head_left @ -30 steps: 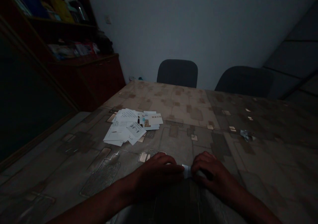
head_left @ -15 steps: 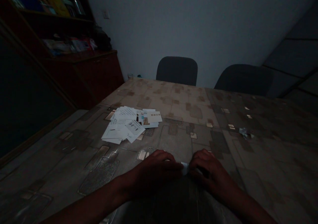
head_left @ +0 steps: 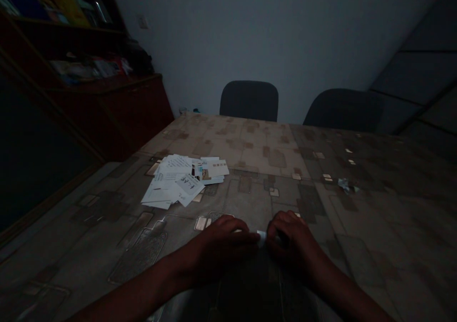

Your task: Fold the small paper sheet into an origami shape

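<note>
A small white piece (head_left: 262,238), which looks like paper, shows in the narrow gap between my two hands near the table's front edge. My left hand (head_left: 223,243) is closed on its left side, fingers pointing right. On the other side my right hand (head_left: 291,236) has its fingers curled in and touching the piece. Most of it is hidden by the fingers, and the light is dim. Beyond my left hand lies a loose pile of white printed cards (head_left: 178,179), some with writing and one with a picture.
A patterned cloth covers the table (head_left: 246,143). Toward the right lies a small crumpled scrap (head_left: 347,186). Two dark chairs (head_left: 249,100) stand at the far edge, against the wall. A dark red cabinet (head_left: 139,112) with crowded shelves is at the left.
The whole view has shifted slightly. My right hand's fingers are curled a little tighter, and the gap between the hands is slightly narrower. The cards lie as before.
</note>
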Motion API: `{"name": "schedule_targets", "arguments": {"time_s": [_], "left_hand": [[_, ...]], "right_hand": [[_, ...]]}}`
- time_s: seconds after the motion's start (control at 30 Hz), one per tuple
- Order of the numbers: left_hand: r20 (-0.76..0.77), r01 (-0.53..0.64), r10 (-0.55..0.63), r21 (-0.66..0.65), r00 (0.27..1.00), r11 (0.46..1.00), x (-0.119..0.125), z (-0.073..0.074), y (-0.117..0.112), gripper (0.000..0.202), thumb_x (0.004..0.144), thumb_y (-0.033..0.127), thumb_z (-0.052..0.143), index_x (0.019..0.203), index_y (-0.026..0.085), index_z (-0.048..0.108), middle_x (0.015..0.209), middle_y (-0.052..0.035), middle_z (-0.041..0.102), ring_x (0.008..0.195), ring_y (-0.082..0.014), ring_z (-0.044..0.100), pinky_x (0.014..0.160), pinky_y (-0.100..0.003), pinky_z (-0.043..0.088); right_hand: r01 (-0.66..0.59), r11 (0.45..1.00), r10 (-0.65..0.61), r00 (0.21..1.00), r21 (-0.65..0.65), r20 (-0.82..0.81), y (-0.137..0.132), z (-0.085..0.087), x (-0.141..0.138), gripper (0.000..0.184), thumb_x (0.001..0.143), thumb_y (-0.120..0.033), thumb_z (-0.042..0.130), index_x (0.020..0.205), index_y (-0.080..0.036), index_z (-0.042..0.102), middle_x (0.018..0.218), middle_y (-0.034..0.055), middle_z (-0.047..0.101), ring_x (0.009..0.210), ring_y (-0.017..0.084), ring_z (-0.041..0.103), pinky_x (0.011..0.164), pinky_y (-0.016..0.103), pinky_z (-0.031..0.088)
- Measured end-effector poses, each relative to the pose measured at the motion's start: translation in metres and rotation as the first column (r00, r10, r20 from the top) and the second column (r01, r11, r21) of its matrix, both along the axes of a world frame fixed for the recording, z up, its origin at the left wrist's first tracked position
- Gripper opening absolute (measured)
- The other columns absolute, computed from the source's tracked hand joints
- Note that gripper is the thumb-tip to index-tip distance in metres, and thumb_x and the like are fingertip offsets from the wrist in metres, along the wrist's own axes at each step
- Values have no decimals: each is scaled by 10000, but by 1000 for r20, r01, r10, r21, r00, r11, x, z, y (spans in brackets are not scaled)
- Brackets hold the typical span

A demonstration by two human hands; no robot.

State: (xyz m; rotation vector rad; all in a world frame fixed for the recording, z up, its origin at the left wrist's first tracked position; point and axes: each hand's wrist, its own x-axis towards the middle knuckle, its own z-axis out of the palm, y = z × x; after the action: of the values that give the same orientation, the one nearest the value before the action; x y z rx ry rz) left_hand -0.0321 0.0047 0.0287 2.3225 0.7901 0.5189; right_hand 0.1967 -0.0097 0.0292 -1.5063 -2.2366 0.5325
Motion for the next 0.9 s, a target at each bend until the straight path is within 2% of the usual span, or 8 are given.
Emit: {"name": "schedule_targets", "arguments": {"time_s": [0.3,0.47,0.63,0.9], "left_hand": [[12,-11,10,15,1000,1000,-3,-7,0,261,986,302,514,1232,298,604,1065,-32,639,960,-170,572,813,-288,435],[-51,-41,44,59,998,997,1,-9,-2,232,977,323,531,1187,288,622,1008,-27,634,922,-179,569,800,-315,416],[-47,-52,59,148,997,988,5,-15,-3,204,967,339,545,1126,258,642,946,-31,641,861,-176,568,741,-303,412],[-36,-59,65,145,997,988,3,-16,-4,222,970,345,539,1147,255,638,970,-36,644,893,-175,571,778,-299,416]], "right_hand": [[11,999,-11,1000,-36,13,2,2,-2,132,715,-77,658,684,-198,613,751,0,607,795,204,522,735,319,291],[-6,999,5,1000,-44,-30,3,2,-1,128,725,-70,650,706,-193,622,766,0,610,800,196,525,743,318,299],[-22,999,20,999,-33,-47,3,-2,2,119,742,-87,651,728,-200,618,783,-10,606,808,189,519,742,318,295],[-7,998,5,1000,-55,-31,3,3,0,129,731,-71,639,713,-194,603,777,-5,606,805,192,519,747,325,296]]}}
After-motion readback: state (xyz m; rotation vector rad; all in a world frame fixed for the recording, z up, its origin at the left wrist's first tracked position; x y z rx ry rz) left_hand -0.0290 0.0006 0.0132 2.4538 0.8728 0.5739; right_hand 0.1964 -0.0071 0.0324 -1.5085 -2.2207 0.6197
